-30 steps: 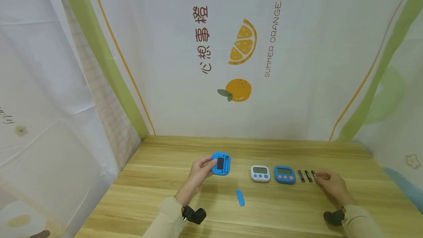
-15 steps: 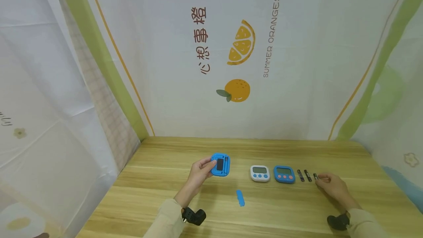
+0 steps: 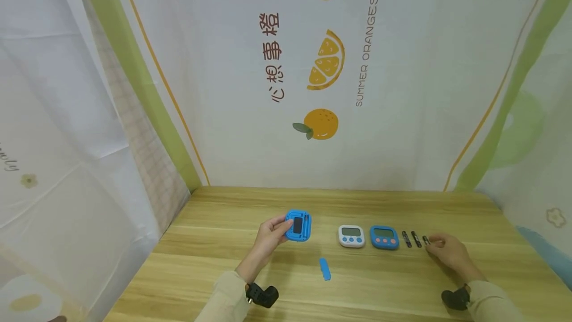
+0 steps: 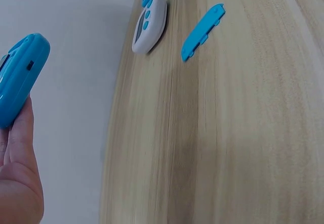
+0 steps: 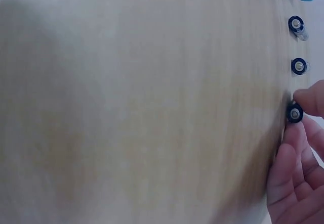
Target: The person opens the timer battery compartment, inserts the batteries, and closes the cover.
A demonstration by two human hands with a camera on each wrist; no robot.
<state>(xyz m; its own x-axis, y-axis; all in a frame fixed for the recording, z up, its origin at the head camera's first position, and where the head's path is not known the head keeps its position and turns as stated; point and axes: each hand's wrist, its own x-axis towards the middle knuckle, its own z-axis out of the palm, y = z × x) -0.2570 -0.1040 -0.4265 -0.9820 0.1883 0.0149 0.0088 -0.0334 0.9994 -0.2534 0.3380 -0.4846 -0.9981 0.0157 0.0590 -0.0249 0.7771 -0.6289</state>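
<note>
My left hand [image 3: 269, 238] holds a blue digital timer [image 3: 305, 235] above the table, thumb on its back. That back faces the head camera, and its battery slot lies uncovered. In the left wrist view the timer [image 4: 23, 80] shows edge-on. At the right, my right hand [image 3: 450, 251] pinches a small dark battery [image 5: 294, 113] between thumb and fingers, at the table surface. Two more batteries lie to its left, a middle one [image 3: 416, 239] and a far one [image 3: 406, 239]. A loose blue battery cover [image 3: 324, 269] rests in front of the held timer.
A white timer [image 3: 351, 236] and a blue timer with pink buttons [image 3: 384, 237] lie face up between my hands. The wooden table [image 3: 357, 297] ends at a hanging cloth [image 3: 393, 153] printed with oranges. More cloth hangs at both sides.
My right hand has shifted slightly right with the battery, widening its gap from the middle one. The left hand still holds the timer in nearly the same place.
</note>
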